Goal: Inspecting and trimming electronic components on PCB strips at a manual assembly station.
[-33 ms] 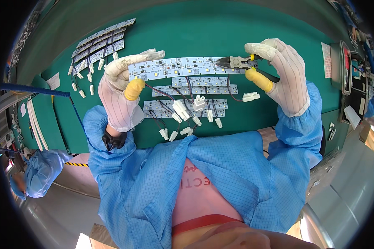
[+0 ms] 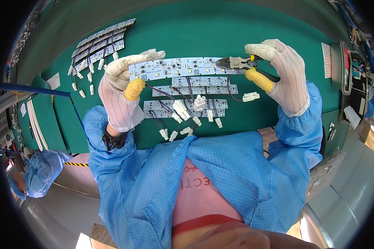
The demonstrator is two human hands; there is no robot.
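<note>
Pale, gently curved LED board (image 2: 166, 68), dotted with tiny components, pinched at one end in the left hand (image 2: 118, 85) and stretching roughly level toward the right hand (image 2: 284, 68). That one's got the cutters (image 2: 238, 62) (dark tips, yellow-and-black handles), nose pointing left across the board.

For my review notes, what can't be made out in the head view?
Head view: held circuit board, underside turned away.
Head view: pliers, handles partly covered by the right hand.
Head view: left hand, fingers partly behind the board.
Head view: pliers' tip contact, too small to tell.
</note>
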